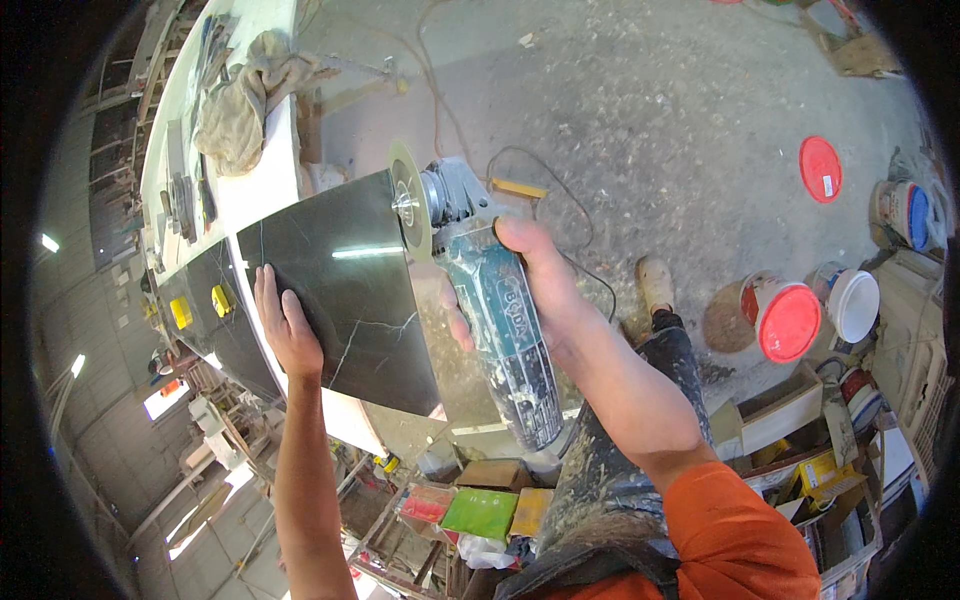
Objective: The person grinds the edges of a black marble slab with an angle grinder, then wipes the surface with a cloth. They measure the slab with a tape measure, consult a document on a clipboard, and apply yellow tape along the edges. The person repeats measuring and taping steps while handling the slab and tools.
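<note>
My right hand [545, 270] is wrapped round a teal angle grinder [490, 300], its fingers partly hidden behind the body. The thin pale disc [407, 200] on its head stands on edge right beside the right edge of a black stone slab [345, 260] with white veins. Whether the disc touches the slab, I cannot tell. My left hand [285, 318] lies flat on the slab near its left side, fingers stretched out and holding nothing. A second dark slab piece [215, 270] lies left of a white strip, with two yellow tape measures [221, 300] on it.
A dusty cloth [235, 120] lies on the white bench top [272, 150]. Dark power cords run over the concrete floor [640, 130]. Buckets, one with a red lid [790, 322] and one with a white lid [853, 305], stand at right. Below are boxes and a green bag [485, 513].
</note>
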`<state>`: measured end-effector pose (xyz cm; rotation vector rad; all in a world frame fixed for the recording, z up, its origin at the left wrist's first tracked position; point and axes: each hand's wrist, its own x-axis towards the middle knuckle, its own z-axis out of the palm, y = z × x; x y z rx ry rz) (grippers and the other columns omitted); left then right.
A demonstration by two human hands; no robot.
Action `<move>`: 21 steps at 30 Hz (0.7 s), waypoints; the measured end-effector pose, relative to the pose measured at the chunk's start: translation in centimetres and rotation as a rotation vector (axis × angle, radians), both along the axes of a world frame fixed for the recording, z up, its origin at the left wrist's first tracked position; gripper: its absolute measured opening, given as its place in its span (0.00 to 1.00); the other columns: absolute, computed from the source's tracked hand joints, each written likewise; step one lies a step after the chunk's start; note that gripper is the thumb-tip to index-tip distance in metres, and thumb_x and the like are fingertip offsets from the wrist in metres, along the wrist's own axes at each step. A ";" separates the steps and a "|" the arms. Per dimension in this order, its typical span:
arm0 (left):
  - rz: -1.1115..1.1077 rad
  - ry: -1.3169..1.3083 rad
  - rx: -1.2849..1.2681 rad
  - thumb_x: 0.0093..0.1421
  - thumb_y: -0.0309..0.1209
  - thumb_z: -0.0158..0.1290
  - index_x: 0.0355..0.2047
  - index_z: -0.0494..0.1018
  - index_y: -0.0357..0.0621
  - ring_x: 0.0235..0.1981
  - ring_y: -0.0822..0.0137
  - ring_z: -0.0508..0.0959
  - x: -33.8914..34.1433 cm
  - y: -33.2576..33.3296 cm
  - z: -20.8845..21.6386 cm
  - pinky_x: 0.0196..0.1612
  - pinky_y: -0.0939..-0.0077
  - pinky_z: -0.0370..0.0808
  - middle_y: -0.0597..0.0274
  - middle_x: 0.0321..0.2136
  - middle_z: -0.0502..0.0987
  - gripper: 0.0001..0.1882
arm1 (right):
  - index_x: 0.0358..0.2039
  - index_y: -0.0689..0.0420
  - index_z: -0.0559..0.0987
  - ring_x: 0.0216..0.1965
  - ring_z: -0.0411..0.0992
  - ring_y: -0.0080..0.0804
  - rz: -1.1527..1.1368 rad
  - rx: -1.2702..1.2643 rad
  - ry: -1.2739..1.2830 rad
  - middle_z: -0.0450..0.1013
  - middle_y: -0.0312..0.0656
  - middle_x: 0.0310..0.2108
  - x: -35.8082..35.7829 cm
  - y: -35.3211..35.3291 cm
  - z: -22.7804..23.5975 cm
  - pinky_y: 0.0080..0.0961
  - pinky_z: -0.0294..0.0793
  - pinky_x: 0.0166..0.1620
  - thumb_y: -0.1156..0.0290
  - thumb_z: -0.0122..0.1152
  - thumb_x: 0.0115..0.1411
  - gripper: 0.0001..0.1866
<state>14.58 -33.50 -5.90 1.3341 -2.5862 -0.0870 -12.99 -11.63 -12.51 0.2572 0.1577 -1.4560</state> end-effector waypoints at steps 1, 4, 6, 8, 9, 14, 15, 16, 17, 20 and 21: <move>0.002 -0.006 -0.003 0.73 0.37 0.40 0.68 0.65 0.32 0.72 0.45 0.61 -0.1 0.1 0.0 0.74 0.58 0.53 0.39 0.69 0.63 0.28 | 0.48 0.59 0.77 0.25 0.79 0.46 0.013 0.022 -0.022 0.79 0.53 0.32 0.2 0.2 0.1 0.41 0.82 0.29 0.36 0.53 0.62 0.35; 0.016 -0.002 0.002 0.73 0.38 0.40 0.67 0.65 0.32 0.72 0.46 0.61 -0.3 0.0 0.2 0.74 0.58 0.52 0.39 0.69 0.64 0.29 | 0.49 0.62 0.77 0.27 0.80 0.46 0.036 0.040 0.036 0.79 0.54 0.33 1.2 0.8 -0.3 0.42 0.83 0.30 0.37 0.54 0.60 0.36; -0.002 -0.005 0.000 0.73 0.37 0.40 0.67 0.65 0.31 0.72 0.46 0.61 -0.2 -0.1 0.1 0.74 0.59 0.53 0.39 0.69 0.64 0.29 | 0.48 0.63 0.77 0.27 0.80 0.47 0.039 0.020 0.019 0.79 0.54 0.33 1.6 1.6 -0.4 0.42 0.83 0.31 0.37 0.55 0.60 0.37; -0.009 -0.003 -0.002 0.73 0.36 0.40 0.67 0.65 0.31 0.72 0.46 0.62 -0.2 -0.1 0.1 0.74 0.59 0.53 0.39 0.69 0.64 0.28 | 0.48 0.63 0.77 0.27 0.80 0.47 0.055 0.014 0.012 0.79 0.54 0.34 2.2 2.2 -0.4 0.43 0.82 0.31 0.37 0.56 0.59 0.37; -0.007 0.003 -0.002 0.73 0.36 0.40 0.67 0.65 0.31 0.72 0.46 0.62 -0.3 -0.1 0.1 0.74 0.59 0.53 0.39 0.69 0.65 0.28 | 0.48 0.64 0.77 0.27 0.80 0.48 0.071 0.019 0.015 0.79 0.54 0.34 2.4 2.6 -0.5 0.43 0.82 0.31 0.37 0.56 0.59 0.37; -0.021 0.001 -0.013 0.73 0.35 0.40 0.67 0.65 0.31 0.71 0.47 0.63 -0.2 -0.2 0.0 0.74 0.61 0.55 0.40 0.68 0.66 0.28 | 0.46 0.63 0.78 0.28 0.80 0.47 0.122 0.033 -0.039 0.79 0.54 0.34 4.1 4.6 -0.5 0.43 0.82 0.31 0.36 0.59 0.57 0.38; -0.018 0.002 -0.015 0.73 0.35 0.40 0.67 0.65 0.31 0.71 0.47 0.63 -0.1 -0.2 0.0 0.74 0.61 0.55 0.40 0.68 0.66 0.28 | 0.46 0.63 0.78 0.29 0.80 0.47 0.126 0.030 -0.038 0.79 0.53 0.34 4.5 5.0 -0.4 0.43 0.82 0.31 0.36 0.59 0.56 0.38; -0.014 0.003 -0.017 0.73 0.35 0.40 0.67 0.65 0.31 0.71 0.48 0.63 -0.1 -0.2 -0.1 0.74 0.61 0.55 0.40 0.68 0.66 0.28 | 0.46 0.63 0.78 0.29 0.80 0.47 0.129 0.027 -0.037 0.79 0.53 0.34 4.9 5.4 -0.4 0.43 0.81 0.31 0.36 0.59 0.56 0.38; -0.007 0.013 -0.012 0.73 0.35 0.40 0.67 0.65 0.31 0.71 0.48 0.63 -0.2 -0.1 -0.1 0.74 0.61 0.54 0.40 0.68 0.66 0.28 | 0.46 0.63 0.78 0.29 0.80 0.47 0.134 0.025 -0.036 0.79 0.53 0.34 5.2 5.8 -0.4 0.43 0.81 0.31 0.36 0.60 0.56 0.38; 0.002 0.029 0.001 0.73 0.35 0.40 0.68 0.65 0.32 0.72 0.48 0.63 -0.4 0.0 -0.1 0.74 0.61 0.54 0.41 0.69 0.65 0.28 | 0.47 0.63 0.77 0.29 0.80 0.47 0.148 0.024 -0.041 0.79 0.53 0.34 6.4 7.4 -0.4 0.43 0.81 0.32 0.37 0.60 0.56 0.37; -0.004 0.026 0.000 0.73 0.36 0.40 0.68 0.65 0.32 0.72 0.48 0.63 -0.4 -0.1 0.0 0.74 0.61 0.54 0.41 0.69 0.65 0.28 | 0.47 0.63 0.77 0.29 0.80 0.47 0.155 0.033 -0.047 0.79 0.54 0.34 6.8 7.9 -0.2 0.42 0.81 0.31 0.38 0.60 0.56 0.37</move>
